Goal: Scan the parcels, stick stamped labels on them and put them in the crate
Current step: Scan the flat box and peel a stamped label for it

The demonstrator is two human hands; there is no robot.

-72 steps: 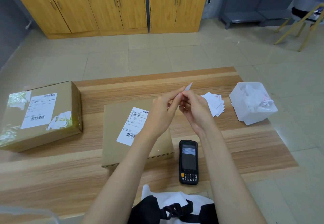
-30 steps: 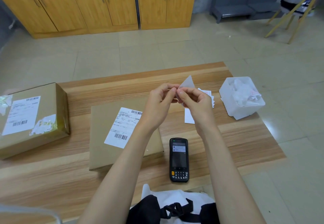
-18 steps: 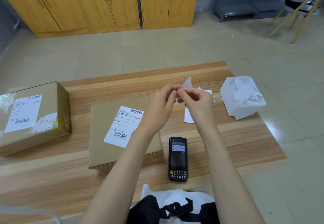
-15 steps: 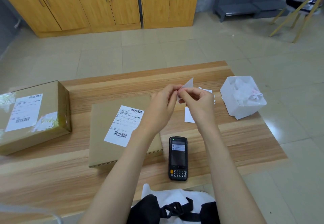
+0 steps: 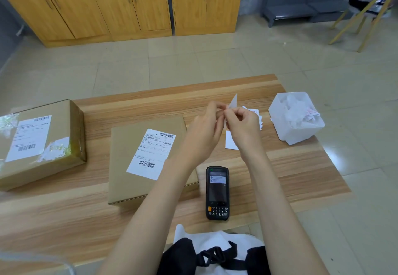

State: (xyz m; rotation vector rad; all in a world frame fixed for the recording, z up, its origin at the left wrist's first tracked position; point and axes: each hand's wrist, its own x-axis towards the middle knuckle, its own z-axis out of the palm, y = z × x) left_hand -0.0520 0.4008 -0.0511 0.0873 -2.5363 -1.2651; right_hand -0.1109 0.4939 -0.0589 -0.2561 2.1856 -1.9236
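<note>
Above the table's middle, my left hand and my right hand both pinch a small white label between fingertips. Its free corner sticks upward. Below the left forearm lies a flat brown parcel with a white shipping label. A thicker brown parcel sits at the table's left. The black handheld scanner lies face up near the front edge, screen lit. A loose stack of white labels and one single sheet lie behind my right hand.
A white plastic bin with crumpled paper stands at the table's right end. The wooden table ends just past it. Yellow wooden cabinets line the far wall across a tiled floor. No crate is in view.
The hands stay in the same spot, working at the small label. Its raised corner has shifted slightly, standing more upright now. Parcels and scanner have not moved.
</note>
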